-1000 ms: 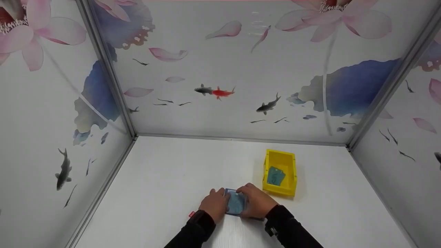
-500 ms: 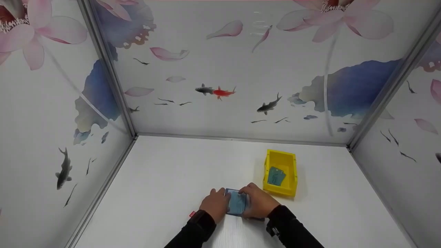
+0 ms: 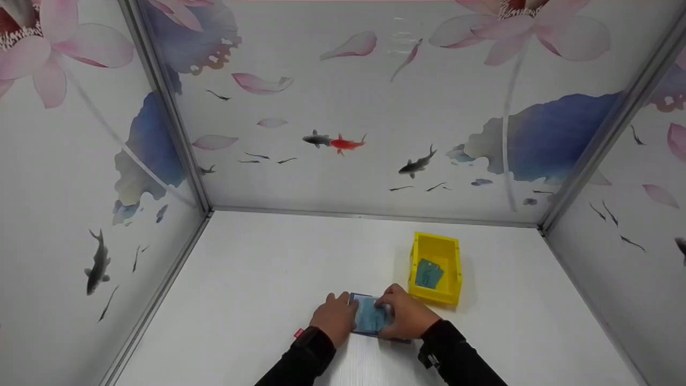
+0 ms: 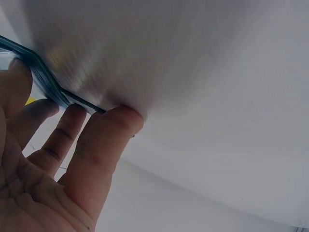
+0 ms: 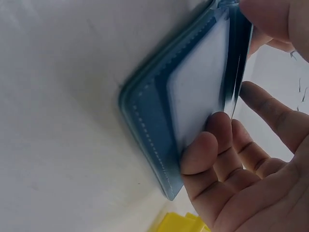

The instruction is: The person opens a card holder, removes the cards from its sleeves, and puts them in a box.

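Observation:
A blue card holder [image 3: 368,317] lies open on the white table in the head view, between both hands. My left hand [image 3: 333,320] grips its left edge, thumb on top; the left wrist view shows fingers along the dark rim. My right hand [image 3: 410,316] pinches a clear sleeve page at the right, lifted from the stitched cover [image 5: 145,116] in the right wrist view. A whitish panel [image 5: 198,87] shows inside that cover. The right hand partly hides the holder's right half.
Behind my right hand stands a yellow bin [image 3: 438,247] with several green cards [image 3: 429,274] in its near left corner. Printed panels [image 3: 353,182] wall the table at the back and both sides.
My right hand has shifted slightly right, its fingertips sliding from the sleeve's top edge toward the right side. The left hand and the bin stay put.

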### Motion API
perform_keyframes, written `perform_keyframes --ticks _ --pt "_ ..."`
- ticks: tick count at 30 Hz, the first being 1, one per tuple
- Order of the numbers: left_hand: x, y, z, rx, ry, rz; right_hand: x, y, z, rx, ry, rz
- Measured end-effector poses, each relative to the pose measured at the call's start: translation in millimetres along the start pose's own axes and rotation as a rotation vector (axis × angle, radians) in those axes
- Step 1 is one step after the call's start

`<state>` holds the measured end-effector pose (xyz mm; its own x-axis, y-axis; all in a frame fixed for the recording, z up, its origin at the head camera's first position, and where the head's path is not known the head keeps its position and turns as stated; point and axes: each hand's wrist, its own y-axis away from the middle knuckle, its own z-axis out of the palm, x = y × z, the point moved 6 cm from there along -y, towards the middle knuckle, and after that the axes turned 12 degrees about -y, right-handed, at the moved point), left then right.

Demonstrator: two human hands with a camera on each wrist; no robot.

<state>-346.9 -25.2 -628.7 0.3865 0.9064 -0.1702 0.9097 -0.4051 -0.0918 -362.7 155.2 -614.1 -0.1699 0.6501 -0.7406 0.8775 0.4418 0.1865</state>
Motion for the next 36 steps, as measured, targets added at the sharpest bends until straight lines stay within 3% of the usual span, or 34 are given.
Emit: perform_keyframes --ticks 12,27,36 --pt "0.5 0.7 -4.2 -0.025 -0.007 -0.002 7 7.6 -9 0.01 -0.028 0.056" --pt "-1.1 1.9 -7.8 0.017 0.007 0.003 0 18.6 -28 0.087 -0.072 -0.048" --pt "-0.7 2.5 -6.0 0.038 0.016 0.0 -2 24.6 -42 0.125 -0.067 -0.044"
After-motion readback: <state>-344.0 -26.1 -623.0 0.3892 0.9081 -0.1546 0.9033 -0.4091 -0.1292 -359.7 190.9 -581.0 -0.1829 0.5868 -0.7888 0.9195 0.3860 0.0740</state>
